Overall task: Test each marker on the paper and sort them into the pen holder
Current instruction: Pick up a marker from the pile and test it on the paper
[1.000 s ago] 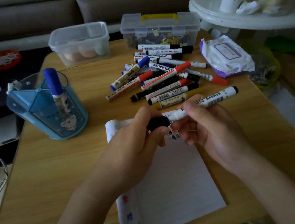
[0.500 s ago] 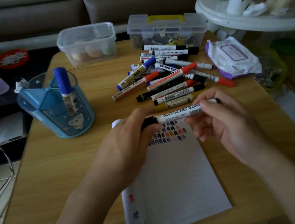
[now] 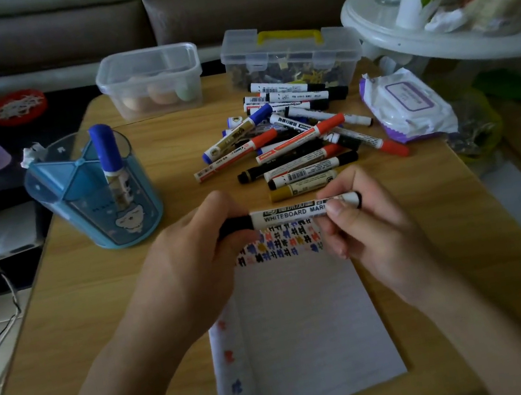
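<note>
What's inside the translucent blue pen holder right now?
One blue-capped marker stands cap-up in the translucent blue pen holder. The other compartments show nothing sticking up, but their bottoms are hidden by the tinted walls.

I am looking at a light wooden table (image 3: 98, 313) that is carrying everything here. Lined paper (image 3: 310, 328) is lying at its near middle, with coloured test marks running along the paper's far end. A blue pen holder (image 3: 92, 199) is standing upright at the left. A pile of markers (image 3: 294, 142) is sprawling beyond the paper. A clear tub (image 3: 151, 80) and a yellow-handled clear case (image 3: 291, 52) are sitting along the far edge, and a pack of wipes (image 3: 406, 105) is resting at the right.
</note>
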